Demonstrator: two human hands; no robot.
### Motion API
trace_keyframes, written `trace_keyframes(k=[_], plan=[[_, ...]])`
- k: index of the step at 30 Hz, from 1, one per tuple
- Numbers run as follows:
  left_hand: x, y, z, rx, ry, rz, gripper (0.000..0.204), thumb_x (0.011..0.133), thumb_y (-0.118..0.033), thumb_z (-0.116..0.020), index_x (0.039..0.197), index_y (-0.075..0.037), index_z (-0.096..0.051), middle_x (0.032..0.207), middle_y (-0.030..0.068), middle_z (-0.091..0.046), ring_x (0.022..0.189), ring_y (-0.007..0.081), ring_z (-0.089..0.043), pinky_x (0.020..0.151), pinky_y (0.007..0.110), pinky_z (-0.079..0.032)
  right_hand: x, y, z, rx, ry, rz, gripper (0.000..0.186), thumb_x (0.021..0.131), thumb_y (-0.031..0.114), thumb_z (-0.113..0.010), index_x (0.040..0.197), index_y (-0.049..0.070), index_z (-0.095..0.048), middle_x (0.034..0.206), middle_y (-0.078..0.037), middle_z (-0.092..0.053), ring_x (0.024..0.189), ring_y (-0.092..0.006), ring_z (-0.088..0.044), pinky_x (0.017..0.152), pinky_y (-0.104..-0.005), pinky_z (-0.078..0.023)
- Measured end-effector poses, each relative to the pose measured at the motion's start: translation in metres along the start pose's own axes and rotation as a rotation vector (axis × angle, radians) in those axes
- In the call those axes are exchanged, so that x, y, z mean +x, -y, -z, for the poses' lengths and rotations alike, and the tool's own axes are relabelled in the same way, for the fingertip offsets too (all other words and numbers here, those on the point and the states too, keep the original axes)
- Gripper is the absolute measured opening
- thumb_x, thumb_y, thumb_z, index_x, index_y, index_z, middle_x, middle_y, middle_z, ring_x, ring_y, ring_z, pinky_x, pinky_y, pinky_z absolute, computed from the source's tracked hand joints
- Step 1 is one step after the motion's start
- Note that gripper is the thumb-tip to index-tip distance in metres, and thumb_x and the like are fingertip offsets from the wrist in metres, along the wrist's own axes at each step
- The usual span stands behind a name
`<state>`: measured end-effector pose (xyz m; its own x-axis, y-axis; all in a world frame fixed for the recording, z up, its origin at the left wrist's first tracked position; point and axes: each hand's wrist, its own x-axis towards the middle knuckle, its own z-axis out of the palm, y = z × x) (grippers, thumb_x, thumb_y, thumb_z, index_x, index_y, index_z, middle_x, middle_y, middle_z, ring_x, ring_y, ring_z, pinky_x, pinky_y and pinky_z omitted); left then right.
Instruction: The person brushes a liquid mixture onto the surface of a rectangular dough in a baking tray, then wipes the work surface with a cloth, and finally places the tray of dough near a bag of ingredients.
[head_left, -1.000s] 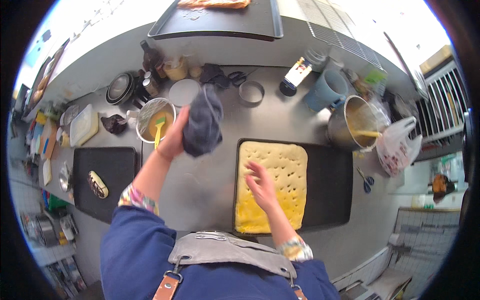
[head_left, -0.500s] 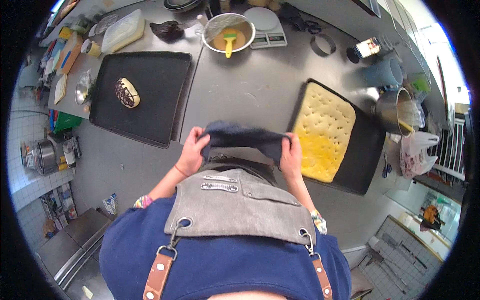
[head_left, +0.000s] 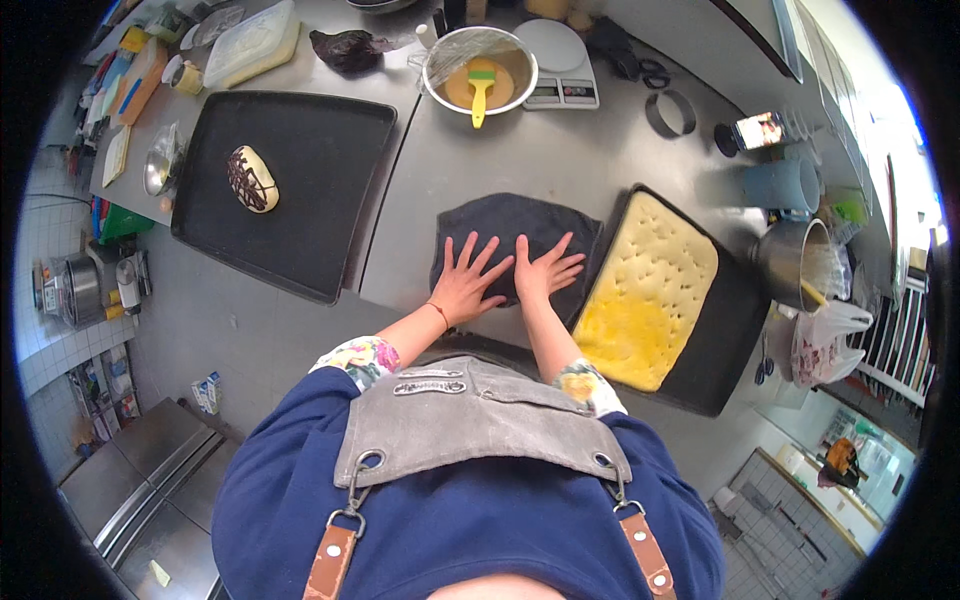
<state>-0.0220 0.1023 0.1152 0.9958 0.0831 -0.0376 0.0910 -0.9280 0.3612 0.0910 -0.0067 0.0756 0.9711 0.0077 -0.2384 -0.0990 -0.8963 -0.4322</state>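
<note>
My left hand (head_left: pixel 464 280) and my right hand (head_left: pixel 545 270) lie side by side, fingers spread, on a dark grey cloth (head_left: pixel 510 212) on the steel counter. Just right of the cloth is a black baking tray (head_left: pixel 726 310) holding a rectangle of dimpled dough (head_left: pixel 654 285), yellower and glossy toward its near end. To the left, another black tray (head_left: pixel 298 250) carries an oval pale piece (head_left: pixel 254 180) with dark drizzle. Beyond the cloth stand a white-rimmed bowl (head_left: pixel 434 72) with a yellow-green brush (head_left: pixel 479 103) in it and a kitchen scale (head_left: pixel 548 50).
Along the back and right are a metal ring (head_left: pixel 671 114), a small screen on a stand (head_left: pixel 755 130), a blue jug (head_left: pixel 782 184), a steel pot (head_left: pixel 785 262), a plastic bag (head_left: pixel 822 340) and scissors (head_left: pixel 764 365). A lidded container (head_left: pixel 250 45) sits at the back left.
The cloth was bunched in my left hand, then held between both hands near the apron. Now it lies spread on the counter with both my hands open upon it.
</note>
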Motion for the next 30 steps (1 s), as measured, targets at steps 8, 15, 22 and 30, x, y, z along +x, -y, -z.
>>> trace_keyframes(k=[8, 15, 22, 30], plan=[[0.005, 0.006, -0.014, -0.010, -0.018, 0.233, 0.078, 0.082, -0.054, -0.059, 0.147, -0.018, -0.038, 0.154, 0.0185, -0.025, 0.142, 0.0466, -0.013, 0.108, 0.071, -0.007, 0.044, 0.074, -0.018, -0.327, -0.058, 0.490, 0.097, 0.082, 0.068, -0.052, 0.153, 0.012, -0.018, 0.154, -0.031, -0.014, 0.142, -0.0487, -0.010, 0.112, -0.0631, -0.005], [0.001, 0.009, -0.025, 0.037, -0.027, 0.491, 0.074, 0.089, -0.046, -0.051, 0.146, -0.002, -0.033, 0.154, 0.0257, -0.019, 0.142, 0.0492, -0.008, 0.107, 0.071, -0.004, 0.062, 0.150, -0.053, -0.185, 0.151, 1.066, 0.077, 0.087, 0.049, -0.055, 0.148, 0.011, -0.029, 0.153, -0.023, -0.023, 0.142, -0.0420, -0.018, 0.115, -0.0564, -0.010], [-0.032, 0.004, -0.029, 0.046, -0.020, 0.560, 0.073, 0.090, -0.037, -0.052, 0.146, 0.004, -0.028, 0.153, 0.0280, -0.018, 0.142, 0.0473, -0.012, 0.111, 0.065, -0.008, 0.034, 0.173, -0.087, -0.065, 0.365, 1.562, 0.056, 0.092, 0.029, -0.053, 0.143, 0.010, -0.039, 0.152, -0.013, -0.032, 0.143, -0.0287, -0.026, 0.118, -0.0439, -0.018], [-0.184, 0.022, -0.058, -0.601, -0.345, 0.872, 0.070, 0.094, -0.027, -0.050, 0.145, 0.008, -0.018, 0.150, 0.0298, -0.020, 0.141, 0.0423, -0.016, 0.116, 0.050, -0.010, -0.136, 0.073, -0.073, 0.340, 1.030, 1.256, 0.040, 0.078, 0.008, -0.062, 0.118, 0.011, -0.059, 0.115, -0.012, -0.063, 0.110, -0.0344, -0.058, 0.101, -0.0463, -0.041]])
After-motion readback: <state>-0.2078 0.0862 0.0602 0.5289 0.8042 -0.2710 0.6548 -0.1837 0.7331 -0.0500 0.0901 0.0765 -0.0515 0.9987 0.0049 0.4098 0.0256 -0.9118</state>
